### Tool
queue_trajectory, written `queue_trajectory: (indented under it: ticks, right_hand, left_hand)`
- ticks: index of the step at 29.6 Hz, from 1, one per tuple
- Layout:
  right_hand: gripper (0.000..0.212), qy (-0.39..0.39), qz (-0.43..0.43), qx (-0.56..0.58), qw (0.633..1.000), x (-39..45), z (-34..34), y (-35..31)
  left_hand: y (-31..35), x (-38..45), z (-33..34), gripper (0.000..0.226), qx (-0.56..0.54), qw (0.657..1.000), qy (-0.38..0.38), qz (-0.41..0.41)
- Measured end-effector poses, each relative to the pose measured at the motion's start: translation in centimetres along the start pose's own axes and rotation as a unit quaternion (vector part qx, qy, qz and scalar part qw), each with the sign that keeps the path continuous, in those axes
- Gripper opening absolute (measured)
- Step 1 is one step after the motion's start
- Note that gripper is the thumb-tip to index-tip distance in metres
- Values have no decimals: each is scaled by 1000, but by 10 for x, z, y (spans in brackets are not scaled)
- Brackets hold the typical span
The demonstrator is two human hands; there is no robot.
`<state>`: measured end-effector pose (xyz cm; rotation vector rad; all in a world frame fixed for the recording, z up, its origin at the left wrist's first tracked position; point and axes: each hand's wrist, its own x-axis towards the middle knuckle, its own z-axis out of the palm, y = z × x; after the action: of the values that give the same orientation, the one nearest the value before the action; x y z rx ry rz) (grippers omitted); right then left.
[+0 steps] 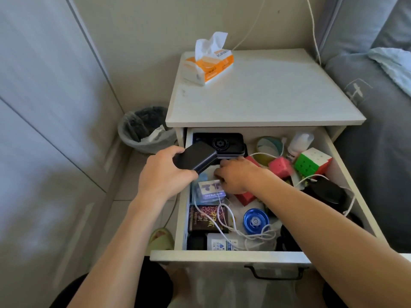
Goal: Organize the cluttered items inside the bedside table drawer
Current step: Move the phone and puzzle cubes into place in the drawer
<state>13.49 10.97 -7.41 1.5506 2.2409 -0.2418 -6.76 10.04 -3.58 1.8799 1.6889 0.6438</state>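
Note:
The white drawer [224,256] of the bedside table stands pulled out, full of clutter. My left hand [163,174] grips a dark rectangular case [195,157] and holds it above the drawer's back left corner. My right hand [238,177] reaches down into the drawer, fingers curled on a small blue-and-white box [210,191]; whether it holds the box is unclear. A black flat device [222,142] lies at the back left. Below lie a dark printed box [206,218], a blue yo-yo [255,221] and a tangled white cable [251,235].
A pink cube [280,166], a colourful puzzle cube [312,162], a white bottle [299,142] and a black round object [327,193] fill the drawer's right side. A tissue pack [209,63] sits on the tabletop [266,92]. A lined bin [144,130] stands left, a grey bed [378,107] right.

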Motion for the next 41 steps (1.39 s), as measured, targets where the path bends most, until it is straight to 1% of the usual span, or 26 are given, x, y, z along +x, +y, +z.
queue_trajectory:
  ticks: [3,5,7,11,12,13,14,16,17,18,20,21,24,26,28,30,34,37,38,41]
  right_hand:
    - [50,4,-20,-20,1000,-3,5,-4]
    - [50,-22,-41,-26,999,-8,6,-8]
    - [44,-55,-43,-16,997,-12,4,-9]
    - [31,-115,-11,18,993,-10,-8,-4]
    - [29,-114,-6,37,993,-7,-12,-3]
    - [26,-98,3,77,992,-4,-14,-2]
    - [25,-66,14,133,989,2,-18,-1]
    - [24,4,43,268,962,11,-18,-1]
    - [27,17,54,323,945,14,-17,-3]
    - [35,11,54,355,933,17,-15,-8]
    - [59,-17,47,371,928,24,-7,-19]
    - [65,-26,49,370,927,27,-5,-24]
    - [63,-60,46,350,934,32,-1,-34]
    - [65,-69,44,355,931,30,0,-38]
    - [62,-48,42,375,925,26,1,-38]
    - [51,-9,43,414,909,19,-3,-34]
    - [30,103,58,454,883,-2,-13,-30]
    - [20,190,84,490,846,-29,-16,-20]
    - [17,210,93,503,833,-37,-16,-16]
    - [16,266,131,527,796,-73,-18,3]
  left_hand:
    - [0,6,-4,71,7,1000,-7,2]
    - [0,8,-4,72,9,1000,-11,-2]
    - [2,10,-2,73,11,1000,-17,-1]
    - [1,8,-2,72,14,999,-30,2]
    - [0,9,-3,71,13,999,-32,2]
    - [0,8,-3,69,14,999,-34,3]
    - [-3,9,-5,67,12,999,-32,1]
    - [-5,9,-8,66,7,1000,-25,-6]
    - [-6,9,-9,68,3,1000,-22,-11]
    - [-7,10,-10,70,2,1000,-19,-17]
    - [-9,11,-11,72,2,1000,-17,-24]
    - [-10,11,-12,71,-1,1000,-14,-26]
    - [-11,10,-10,71,-3,999,-22,-29]
    - [-10,10,-9,72,0,999,-30,-28]
    - [-8,10,-9,72,-1,999,-33,-26]
    - [-6,9,-8,72,-8,999,-30,-22]
    - [0,10,-9,73,-51,998,-21,-16]
    - [4,8,-9,70,-88,996,-17,-18]
    - [4,8,-10,69,-83,996,-19,-14]
    - [15,1,-4,67,-47,998,-31,7]
